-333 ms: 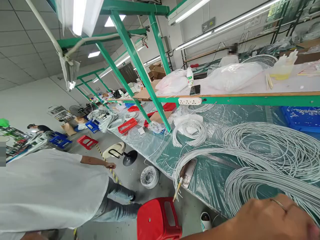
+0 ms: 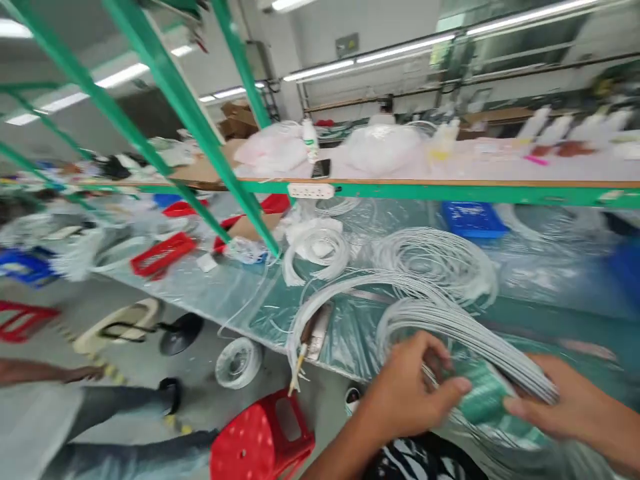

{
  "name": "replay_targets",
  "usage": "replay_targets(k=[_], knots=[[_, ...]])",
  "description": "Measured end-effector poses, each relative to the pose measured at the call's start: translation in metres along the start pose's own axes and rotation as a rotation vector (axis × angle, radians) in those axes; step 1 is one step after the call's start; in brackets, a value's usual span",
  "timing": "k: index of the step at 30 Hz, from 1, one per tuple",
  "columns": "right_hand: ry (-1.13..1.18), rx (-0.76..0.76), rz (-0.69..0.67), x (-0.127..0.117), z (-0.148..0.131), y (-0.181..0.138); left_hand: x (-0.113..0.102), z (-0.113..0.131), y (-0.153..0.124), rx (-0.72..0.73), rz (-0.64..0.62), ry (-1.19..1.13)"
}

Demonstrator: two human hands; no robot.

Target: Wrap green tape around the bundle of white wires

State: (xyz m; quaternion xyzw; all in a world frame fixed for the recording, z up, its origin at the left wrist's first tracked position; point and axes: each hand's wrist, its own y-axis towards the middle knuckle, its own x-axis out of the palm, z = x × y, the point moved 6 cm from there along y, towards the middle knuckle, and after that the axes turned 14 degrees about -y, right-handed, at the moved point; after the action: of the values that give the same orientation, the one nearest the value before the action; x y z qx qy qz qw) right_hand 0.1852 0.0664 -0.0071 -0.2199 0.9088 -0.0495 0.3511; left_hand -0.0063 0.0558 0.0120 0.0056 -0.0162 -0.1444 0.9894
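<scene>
Both hands were at the near edge of the table [image 2: 350,333], working on one bundle of white cables [image 2: 465,330] that curved over that edge. The left hand [image 2: 407,393] had its fingers curled, thumb and forefinger pinching the cables where they crossed a green piece [image 2: 483,397], whose make was too blurred to tell. The right hand [image 2: 575,400] gripped the same bundle from the other side, fingers pressed together beneath it and thumb along the top. Farther back on the plastic-covered table lay three more loose coils of white cable [image 2: 435,257]. Two red trays [image 2: 163,253] sat toward the left end, and one blue tray [image 2: 473,220] stood under the shelf [image 2: 450,190]. On the floor by the near edge stood one red stool [image 2: 260,440] and one roll of clear tape [image 2: 237,360]. Another person's arm [image 2: 45,373] reached in from the left edge
</scene>
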Motion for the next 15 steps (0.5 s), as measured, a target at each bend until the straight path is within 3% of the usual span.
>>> replay_targets(k=[3, 10, 15], knots=[[0.084, -0.003, -0.155, 0.0, -0.009, 0.005, -0.007, -0.002, 0.006, 0.0, 0.008, 0.004], [0.154, -0.025, -0.176, 0.002, -0.025, 0.018, -0.01, 0.002, 0.009, 0.17, 0.014, 0.073], [0.139, -0.014, -0.21, 0.012, -0.03, 0.018, -0.022, -0.021, 0.014, -0.066, 0.174, -0.295]])
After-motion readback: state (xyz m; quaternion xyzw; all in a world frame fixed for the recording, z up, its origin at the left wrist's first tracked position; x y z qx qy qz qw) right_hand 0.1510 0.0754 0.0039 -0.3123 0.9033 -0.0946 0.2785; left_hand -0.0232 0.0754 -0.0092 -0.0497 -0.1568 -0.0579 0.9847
